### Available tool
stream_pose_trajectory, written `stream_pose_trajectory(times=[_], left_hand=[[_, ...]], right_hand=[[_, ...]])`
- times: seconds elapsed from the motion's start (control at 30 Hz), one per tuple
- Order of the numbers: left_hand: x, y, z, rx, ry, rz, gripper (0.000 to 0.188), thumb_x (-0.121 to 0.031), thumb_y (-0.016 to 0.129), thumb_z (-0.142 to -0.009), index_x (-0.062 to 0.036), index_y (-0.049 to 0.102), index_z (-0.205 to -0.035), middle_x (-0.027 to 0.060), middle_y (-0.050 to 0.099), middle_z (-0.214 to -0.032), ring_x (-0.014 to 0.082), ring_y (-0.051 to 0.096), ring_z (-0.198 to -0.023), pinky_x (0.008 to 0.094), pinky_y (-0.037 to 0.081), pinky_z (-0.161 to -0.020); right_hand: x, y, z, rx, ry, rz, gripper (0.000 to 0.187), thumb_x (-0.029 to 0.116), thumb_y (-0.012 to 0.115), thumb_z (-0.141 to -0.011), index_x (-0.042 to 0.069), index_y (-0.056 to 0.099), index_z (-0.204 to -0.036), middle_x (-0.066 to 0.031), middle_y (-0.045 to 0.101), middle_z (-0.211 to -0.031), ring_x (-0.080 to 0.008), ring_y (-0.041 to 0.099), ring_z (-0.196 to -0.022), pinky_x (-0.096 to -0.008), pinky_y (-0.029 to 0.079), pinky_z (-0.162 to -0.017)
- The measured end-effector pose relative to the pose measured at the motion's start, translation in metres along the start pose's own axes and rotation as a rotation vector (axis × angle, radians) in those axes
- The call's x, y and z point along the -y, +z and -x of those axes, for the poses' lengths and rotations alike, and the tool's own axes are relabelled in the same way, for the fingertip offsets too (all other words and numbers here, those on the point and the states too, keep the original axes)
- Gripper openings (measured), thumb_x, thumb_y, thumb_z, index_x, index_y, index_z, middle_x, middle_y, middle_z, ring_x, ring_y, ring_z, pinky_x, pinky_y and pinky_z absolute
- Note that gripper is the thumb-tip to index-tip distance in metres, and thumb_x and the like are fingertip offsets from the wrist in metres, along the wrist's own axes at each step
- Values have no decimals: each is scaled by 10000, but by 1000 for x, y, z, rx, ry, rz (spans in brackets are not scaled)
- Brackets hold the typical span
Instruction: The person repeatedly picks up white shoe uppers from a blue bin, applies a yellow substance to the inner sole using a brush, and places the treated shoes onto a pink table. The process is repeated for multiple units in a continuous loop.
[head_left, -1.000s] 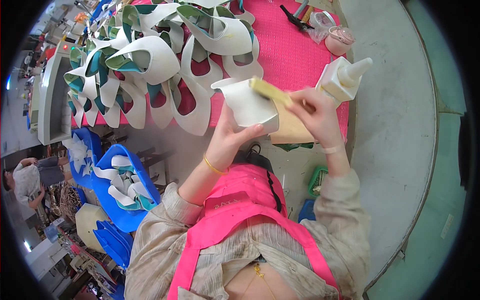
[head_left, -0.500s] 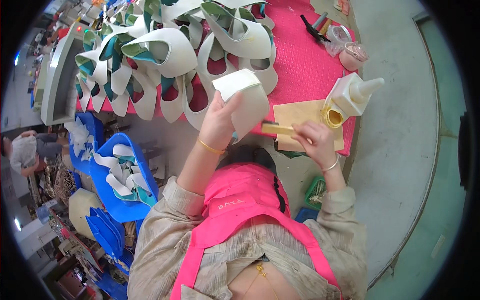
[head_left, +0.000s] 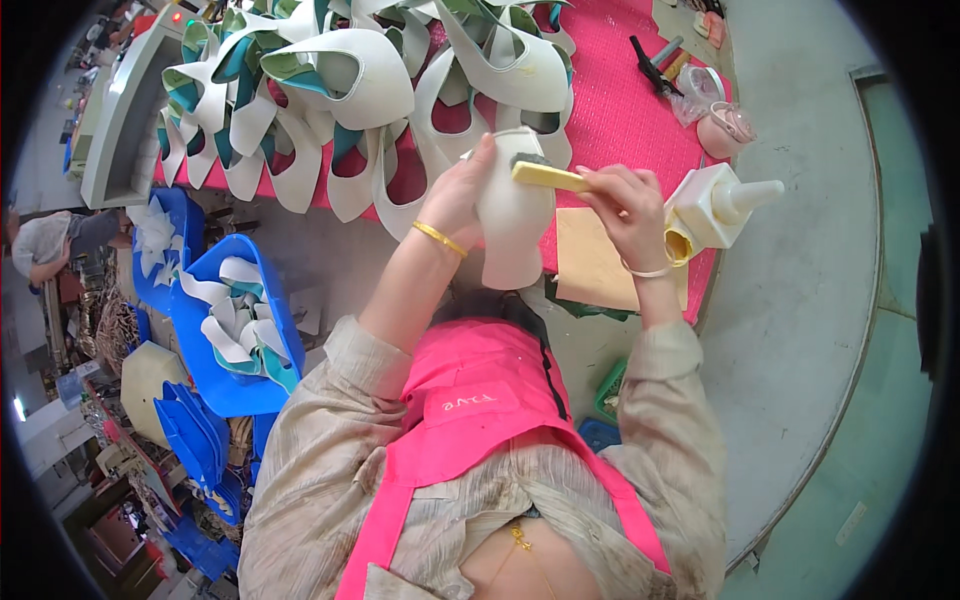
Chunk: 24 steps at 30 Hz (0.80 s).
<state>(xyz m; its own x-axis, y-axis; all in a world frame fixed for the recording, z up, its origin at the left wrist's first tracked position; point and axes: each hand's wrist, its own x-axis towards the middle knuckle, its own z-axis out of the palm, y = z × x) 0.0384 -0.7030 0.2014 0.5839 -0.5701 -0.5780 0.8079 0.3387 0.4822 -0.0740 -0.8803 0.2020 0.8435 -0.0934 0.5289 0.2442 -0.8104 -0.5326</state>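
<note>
My left hand (head_left: 462, 195) is closed around the side of a white shoe upper (head_left: 516, 222), held up in front of the table edge. Its narrower end hangs down towards me. Between the fingers of my right hand (head_left: 632, 212) is a small brush (head_left: 552, 177) with a pale yellow handle. The dark bristles lie against the upper, near its top edge. Just right of that hand lies a white squeeze bottle (head_left: 705, 205) with a cone nozzle, beside a yellow-crusted glue pot (head_left: 679, 244). A tan sheet (head_left: 592, 262) lies under the right forearm.
More white uppers with green-blue linings (head_left: 350, 85) are heaped on the pink table cover (head_left: 625, 110). A hammer (head_left: 655, 65) and a pink lidded jar (head_left: 724, 132) lie at the far right. Blue bins (head_left: 228, 335) of cut pieces stand at left. Another person (head_left: 50, 245) is farther left.
My right hand has moved up and the brush now meets the upper. My left hand has turned the upper and shifted it slightly right. The whole view has shifted a little.
</note>
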Motion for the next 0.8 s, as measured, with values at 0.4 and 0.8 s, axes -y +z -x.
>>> stream_pose_trajectory(times=[0.4, 0.8], left_hand=[[-12, -13, -35, 94, -389, 332, 471, -404, 384, -891, -44, 437, -1191, 95, 508, -1147, 197, 501, -1034, 362, 379, -911], [26, -26, 44, 189, -43, -245, 384, -138, 472, -865, 17, 369, -1200, 91, 526, -1078, 189, 549, -956, 346, 449, -823]], right_hand=[[13, 45, 23, -107, 664, -1739, 186, 124, 552, -830, 51, 499, -992, -48, 488, -738, -123, 451, -573, -202, 377, -529], [7, -2, 2, 317, 593, -504, 152, 140, 649, -743, 43, 609, -852, -10, 516, -657, -119, 480, -592, -253, 371, -532]])
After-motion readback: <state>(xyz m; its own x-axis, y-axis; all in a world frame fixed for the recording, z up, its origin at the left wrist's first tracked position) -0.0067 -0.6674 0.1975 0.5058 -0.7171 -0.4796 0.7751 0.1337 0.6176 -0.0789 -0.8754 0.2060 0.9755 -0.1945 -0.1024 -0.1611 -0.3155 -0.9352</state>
